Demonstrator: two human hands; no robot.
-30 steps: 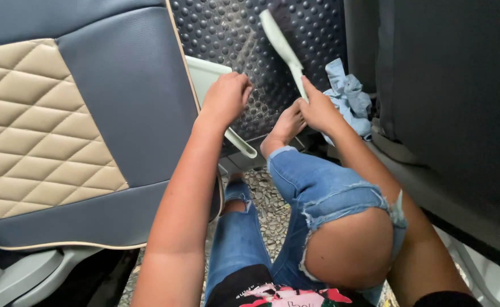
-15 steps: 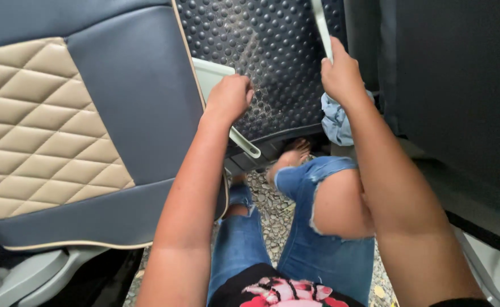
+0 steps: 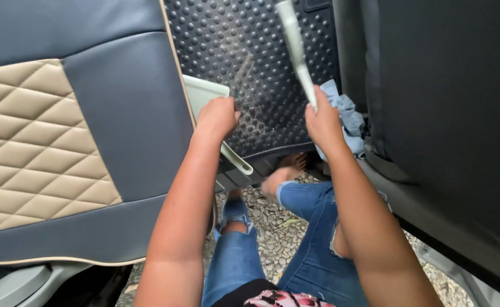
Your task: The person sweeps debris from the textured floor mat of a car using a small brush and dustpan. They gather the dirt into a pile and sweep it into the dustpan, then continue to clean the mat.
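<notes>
Two hands | left hand: pale dustpan | right hand: pale brush

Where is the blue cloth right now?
In the head view, the blue cloth sits bunched right of centre, just behind the right hand, between the studded floor mat and the dark seat.

This is the open doorway of a parked car, shown by the quilted tan-and-blue car seat, the studded black rubber floor mat propped up beside it, the dark door sill and the gravel ground below.
</notes>
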